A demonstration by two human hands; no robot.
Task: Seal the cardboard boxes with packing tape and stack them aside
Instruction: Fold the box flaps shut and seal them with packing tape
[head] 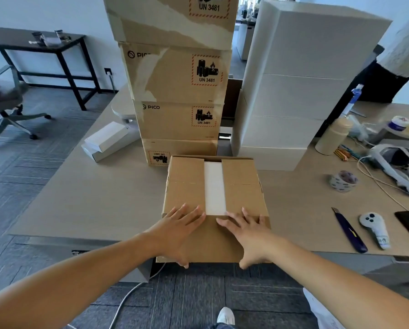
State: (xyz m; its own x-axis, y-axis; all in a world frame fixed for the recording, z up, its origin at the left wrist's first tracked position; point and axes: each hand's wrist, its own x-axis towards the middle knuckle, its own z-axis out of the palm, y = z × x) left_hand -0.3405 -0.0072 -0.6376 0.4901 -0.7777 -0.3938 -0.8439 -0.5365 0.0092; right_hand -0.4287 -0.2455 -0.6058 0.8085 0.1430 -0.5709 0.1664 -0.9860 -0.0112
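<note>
Table (92, 200): the work surface; it carries both stacks at the back and leaves bare space at the near edge for taping.
White stack (293, 91): tall plain boxes at back right, out of the hands' way.
Brown stack (175, 74): labelled cartons piled just behind the working spot, probably the "aside" pile, close enough to lift onto.
Cardboard box (186, 186): sits at the table's near edge, right in front of the person. Its top flaps leave a gap that shows white inside, and I see no tape across it, so it looks unsealed.
Left hand (177, 224): lies flat on the near left flap with fingers straight and spread, likely holding it down.
Right hand (248, 230): mirrors it on the right flap, fingers spread and flat; neither hand pinches anything.
Utility knife (349, 231): lies to the right, near the table edge, handy for cutting.
Tape roll (343, 181): rests well to the right of the box, untouched; it seems to be the next thing to fetch.
</note>
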